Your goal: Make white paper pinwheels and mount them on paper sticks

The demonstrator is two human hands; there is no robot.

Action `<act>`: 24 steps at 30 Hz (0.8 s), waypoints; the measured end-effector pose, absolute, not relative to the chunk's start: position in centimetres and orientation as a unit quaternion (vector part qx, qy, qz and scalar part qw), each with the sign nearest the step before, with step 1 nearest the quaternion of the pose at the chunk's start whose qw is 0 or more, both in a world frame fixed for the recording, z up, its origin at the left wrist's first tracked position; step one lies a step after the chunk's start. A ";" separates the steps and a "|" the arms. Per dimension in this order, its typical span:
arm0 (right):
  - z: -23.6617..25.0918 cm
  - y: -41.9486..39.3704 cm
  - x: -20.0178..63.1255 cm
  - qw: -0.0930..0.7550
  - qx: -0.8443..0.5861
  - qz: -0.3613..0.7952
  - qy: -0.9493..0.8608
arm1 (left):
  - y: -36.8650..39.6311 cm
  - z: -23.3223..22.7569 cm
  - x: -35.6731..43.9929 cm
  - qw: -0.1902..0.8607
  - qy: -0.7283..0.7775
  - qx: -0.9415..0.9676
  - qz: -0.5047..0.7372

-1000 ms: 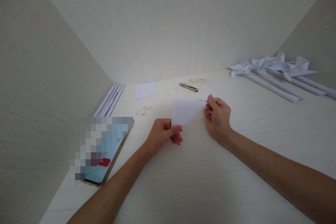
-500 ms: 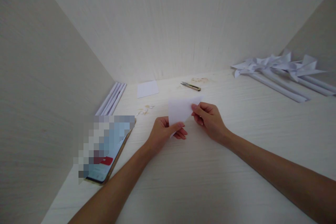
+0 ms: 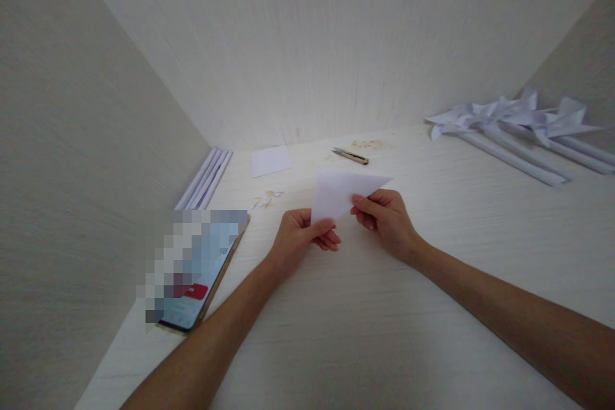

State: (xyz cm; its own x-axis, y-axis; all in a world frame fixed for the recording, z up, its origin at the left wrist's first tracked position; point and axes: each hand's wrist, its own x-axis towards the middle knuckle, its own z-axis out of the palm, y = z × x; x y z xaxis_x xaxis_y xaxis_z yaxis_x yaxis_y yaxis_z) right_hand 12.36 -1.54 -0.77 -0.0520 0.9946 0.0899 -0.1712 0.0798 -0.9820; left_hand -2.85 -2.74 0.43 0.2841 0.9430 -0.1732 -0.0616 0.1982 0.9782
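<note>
A white sheet of paper (image 3: pixel 336 192), folded into a triangle, is held between my two hands above the table. My left hand (image 3: pixel 307 230) pinches its lower left corner, thumb on the near side. On the slanted lower right edge, my right hand (image 3: pixel 379 214) grips it between thumb and fingers, and a sharp corner points out beyond to the right. Behind the paper lie small thread snips (image 3: pixel 350 155) with their blades toward the left. A flat square of white paper (image 3: pixel 271 161) rests at the back, left of the snips.
Rolled white paper sticks (image 3: pixel 204 180) lie along the left wall. Before them is a phone (image 3: pixel 192 295), partly pixelated. White paper pinwheels (image 3: pixel 500 118) on sticks are piled at the back right. Small scraps (image 3: pixel 268 198) are scattered on the white table (image 3: pixel 336 333).
The folded paper has turned slightly in my hands and shows more of its face, its pointed corner now reaching farther right. Both hands keep hold of it in nearly the same place.
</note>
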 end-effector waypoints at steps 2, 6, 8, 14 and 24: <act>-0.9 -1.2 12.6 0.583 -0.421 0.533 -0.445 | -2.7 0.5 -2.9 0.637 0.444 0.482 0.405; -0.4 -0.4 13.3 0.708 -0.439 0.461 -0.306 | -2.7 0.5 -3.2 0.644 0.446 0.451 0.428; -0.2 0.0 13.6 0.750 -0.439 0.427 -0.251 | -2.7 0.4 -3.4 0.640 0.451 0.436 0.444; -0.6 -0.8 13.0 0.657 -0.407 0.509 -0.380 | -2.4 0.3 -3.2 0.636 0.444 0.405 0.485; -0.5 -1.6 12.5 0.543 -0.420 0.442 -0.577 | -2.7 -0.2 -3.0 0.628 0.466 0.459 0.421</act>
